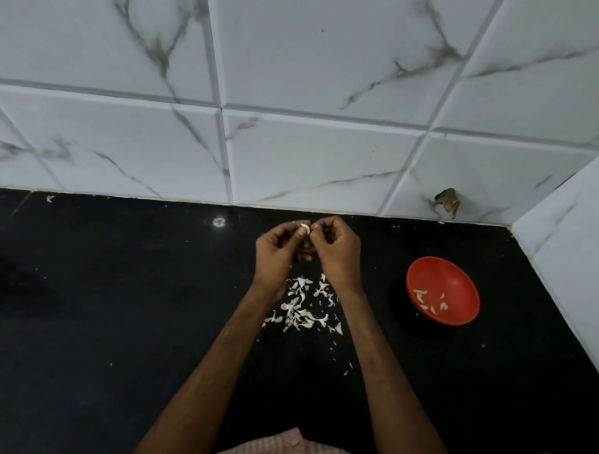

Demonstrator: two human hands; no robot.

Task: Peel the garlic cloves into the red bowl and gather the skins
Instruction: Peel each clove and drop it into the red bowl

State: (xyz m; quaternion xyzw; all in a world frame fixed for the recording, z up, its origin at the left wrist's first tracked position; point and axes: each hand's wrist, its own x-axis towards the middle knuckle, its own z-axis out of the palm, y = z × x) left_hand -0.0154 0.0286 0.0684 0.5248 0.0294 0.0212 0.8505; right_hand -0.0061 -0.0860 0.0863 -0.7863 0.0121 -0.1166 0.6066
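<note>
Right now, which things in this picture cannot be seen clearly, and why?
Head view only.
1. Garlic clove: mostly hidden by the fingers of the left hand and right hand; skin left on it unclear.
2. Peeled cloves in the red bowl: too small to count.
3. Checked cloth: cut off by the bottom edge.

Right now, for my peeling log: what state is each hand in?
Left hand: closed, pinching the garlic clove.
Right hand: closed, fingertips pinching the same clove.
</note>
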